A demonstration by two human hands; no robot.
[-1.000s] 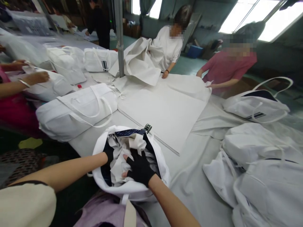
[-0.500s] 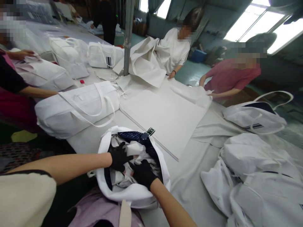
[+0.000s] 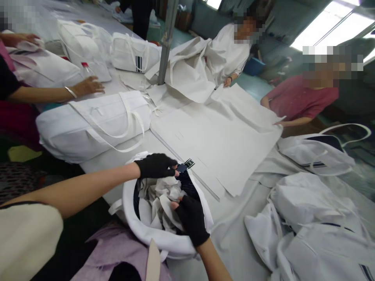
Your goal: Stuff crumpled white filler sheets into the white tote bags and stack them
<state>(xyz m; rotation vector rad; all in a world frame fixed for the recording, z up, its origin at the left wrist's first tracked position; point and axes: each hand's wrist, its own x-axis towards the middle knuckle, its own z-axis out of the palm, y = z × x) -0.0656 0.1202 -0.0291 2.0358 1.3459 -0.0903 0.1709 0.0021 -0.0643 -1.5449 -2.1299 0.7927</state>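
Right now the open bag [image 3: 166, 238] sits at the lower middle of the frame, at the near edge of the desk [image 3: 234, 234], its mouth gaping toward the person. White paper [image 3: 159, 199] is crumpled inside it, and the dark lining shows around the wad.

Both hands wear black gloves. The left hand [image 3: 155, 166] is at the far rim of the mouth, fingers closed together on the rim or the paper just under it; I cannot tell which. The right hand [image 3: 191, 218] is at the near right side of the mouth, fingers curled onto the paper, thumb pointing left.

As I judge it, the stuffing is well along. The paper fills most of the mouth, but it sits loose and uneven, and the bag is not yet closed. What seems left is to press the wad down and shape it.

A finished bag [image 3: 90, 125] lies plump and shut at the middle left, handles draped over it. More bags [image 3: 316, 226] are heaped at the lower right. Flat paper sheets [image 3: 216, 136] are spread across the middle of the desk.

Other people work around it. One person's hand [image 3: 88, 86] rests at the upper left beside a bottle [image 3: 86, 68]. A person in white [image 3: 231, 54] and a person in red [image 3: 301, 101] handle sheets at the upper right.
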